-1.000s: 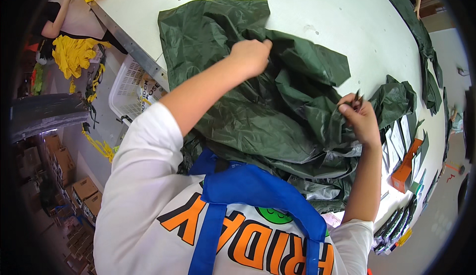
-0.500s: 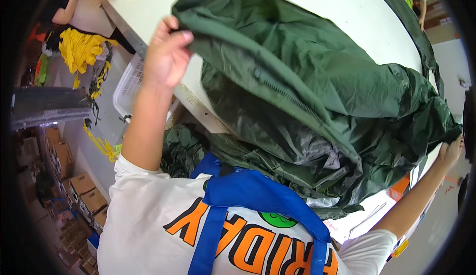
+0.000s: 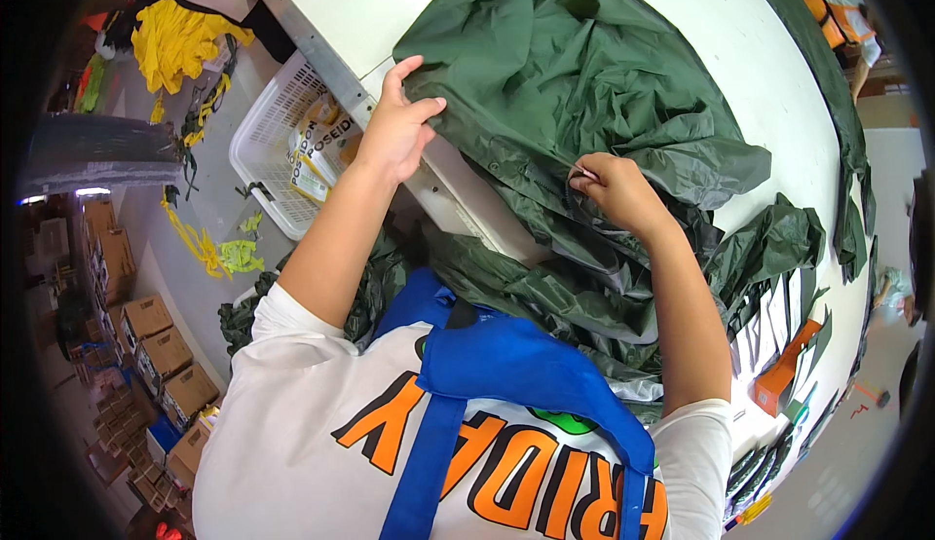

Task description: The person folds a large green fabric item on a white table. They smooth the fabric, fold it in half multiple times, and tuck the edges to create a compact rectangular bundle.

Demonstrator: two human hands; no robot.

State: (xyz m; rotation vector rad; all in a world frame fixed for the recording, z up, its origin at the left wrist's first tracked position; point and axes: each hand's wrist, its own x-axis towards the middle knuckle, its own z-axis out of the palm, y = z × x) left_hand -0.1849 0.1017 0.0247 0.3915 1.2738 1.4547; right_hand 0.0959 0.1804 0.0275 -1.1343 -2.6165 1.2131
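The white desk (image 3: 346, 0) spreads from 11 to 4 o'clock. The green cloth (image 3: 575, 73) is at 1 o'clock, crumpled on it, its near part hanging over the edge. A long green strip (image 3: 804, 63) lies along the desk at 2 o'clock. Brown cartons (image 3: 166, 355) stand at 8 o'clock. A white basket (image 3: 268, 126), packets inside, sits beside the desk at 10 o'clock; beyond it is a yellow heap (image 3: 175, 48). The left hand (image 3: 394, 131), at 11 o'clock, touches the green cloth's edge, its grip parted, thumb and forefinger spread. The right hand (image 3: 618, 189), at 2 o'clock, has a clenched grip against that cloth; I cannot tell what it pinches. An orange box (image 3: 784, 370) is at 4 o'clock.
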